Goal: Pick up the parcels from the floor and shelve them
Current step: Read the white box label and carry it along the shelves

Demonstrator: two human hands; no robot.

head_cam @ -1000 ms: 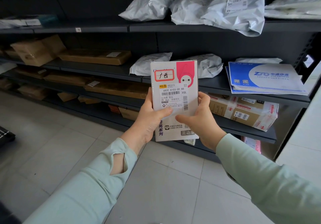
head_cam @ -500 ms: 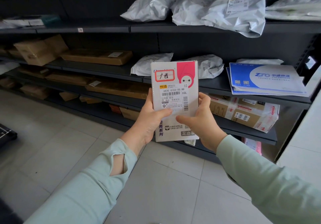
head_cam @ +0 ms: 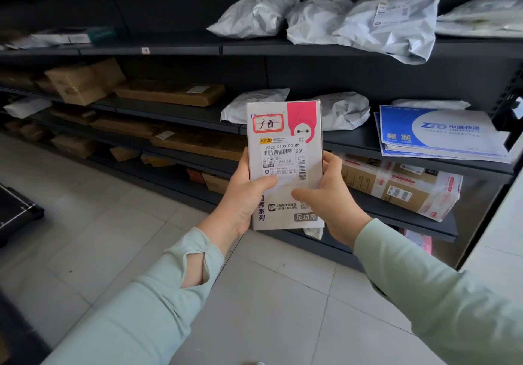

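Note:
I hold a flat white and pink parcel (head_cam: 284, 149) upright in front of me, its shipping label facing me. My left hand (head_cam: 243, 197) grips its lower left edge with the thumb across the label. My right hand (head_cam: 329, 197) grips its lower right edge, thumb on the front. The parcel hangs in the air in front of the dark metal shelves (head_cam: 181, 48), level with the middle boards and apart from them.
Grey poly bags (head_cam: 387, 24) lie on the top shelf. Blue and white envelopes (head_cam: 441, 135) sit at right, a taped carton (head_cam: 396, 186) below them. Brown cartons (head_cam: 85, 81) fill the left shelves. A dark cart (head_cam: 17, 211) stands on the tiled floor at left.
Both hands and the parcel have stayed put. The view has shifted very slightly.

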